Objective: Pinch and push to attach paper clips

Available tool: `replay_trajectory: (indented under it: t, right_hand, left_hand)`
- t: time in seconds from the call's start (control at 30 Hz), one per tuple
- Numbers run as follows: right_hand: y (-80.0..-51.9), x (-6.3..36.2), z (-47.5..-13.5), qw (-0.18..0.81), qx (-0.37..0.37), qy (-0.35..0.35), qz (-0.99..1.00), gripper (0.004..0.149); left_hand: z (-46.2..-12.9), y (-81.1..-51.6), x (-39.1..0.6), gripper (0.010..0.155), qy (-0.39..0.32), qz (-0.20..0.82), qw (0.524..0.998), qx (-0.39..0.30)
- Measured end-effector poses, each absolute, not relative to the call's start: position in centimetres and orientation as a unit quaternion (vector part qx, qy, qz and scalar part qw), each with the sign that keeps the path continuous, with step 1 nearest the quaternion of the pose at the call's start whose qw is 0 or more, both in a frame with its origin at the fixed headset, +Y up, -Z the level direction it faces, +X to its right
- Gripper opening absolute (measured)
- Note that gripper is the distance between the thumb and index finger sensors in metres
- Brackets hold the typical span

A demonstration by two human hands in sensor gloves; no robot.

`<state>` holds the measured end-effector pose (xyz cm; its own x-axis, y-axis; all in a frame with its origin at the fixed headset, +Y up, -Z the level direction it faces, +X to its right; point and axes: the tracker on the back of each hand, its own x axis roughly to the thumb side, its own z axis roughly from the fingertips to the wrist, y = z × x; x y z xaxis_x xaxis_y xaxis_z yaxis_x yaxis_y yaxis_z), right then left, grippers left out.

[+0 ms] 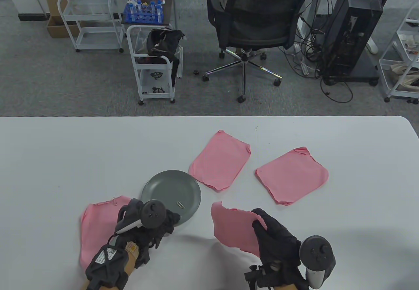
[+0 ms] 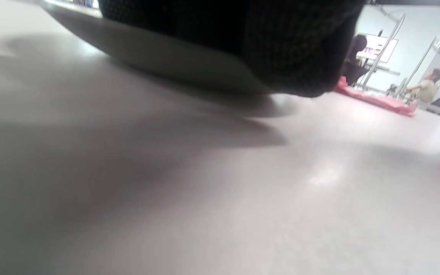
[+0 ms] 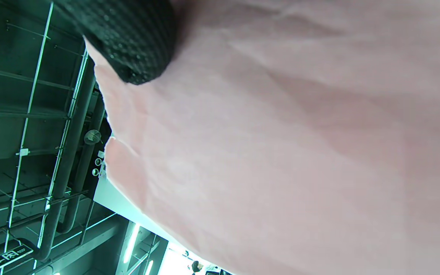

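Observation:
A grey plate [image 1: 163, 185] sits at the table's near middle with one paper clip [image 1: 180, 204] in it. My left hand [image 1: 173, 219] rests at the plate's near rim; its fingers [image 2: 281, 46] hang over the rim [image 2: 166, 57], and whether they pinch anything is hidden. A pink sheet [image 1: 95, 231] lies under my left wrist with a clip [image 1: 114, 201] on its far edge. My right hand [image 1: 262, 226] grips another pink sheet [image 1: 234, 229] by its near right part and holds it lifted; it fills the right wrist view [image 3: 281, 152] under a fingertip [image 3: 136, 42].
Two more pink sheets lie flat further back, one at the middle [image 1: 221, 164] and one to the right [image 1: 291, 175]. The white table's far edge [image 1: 209, 117] runs across the view, with an office chair and carts on the floor beyond.

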<state>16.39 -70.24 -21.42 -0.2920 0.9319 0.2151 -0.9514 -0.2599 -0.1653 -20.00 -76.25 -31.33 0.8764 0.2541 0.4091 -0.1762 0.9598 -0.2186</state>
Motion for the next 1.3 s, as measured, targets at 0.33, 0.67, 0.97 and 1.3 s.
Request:
replay_trajectory:
  t: [0.33,0.67,0.97,1.3]
  right_hand:
    - [-70.5,15.6,-21.6,0.583,0.038,-0.117,0.803,0.040]
    - [-69.0,12.6,-20.6,0.481,0.107,-0.132,0.860,0.039]
    - [-68.6,13.3,-20.3,0.519,0.118,-0.127,0.837,0.039]
    - [-68.8,12.9,-20.4,0.529,0.139,-0.099,0.832,0.039]
  left_hand:
    - [-31.8,-72.4,-21.7,0.041,-0.154,0.226,0.962,-0.009]
    - [-27.1,-59.8,-12.5,0.041,-0.304,0.308,0.901,-0.043]
    - [-27.0,-60.0,-10.5,0.041,-0.298,0.286,0.909,-0.061]
    - [-26.9,-60.0,-9.8,0.041,-0.307,0.267,0.910,-0.078]
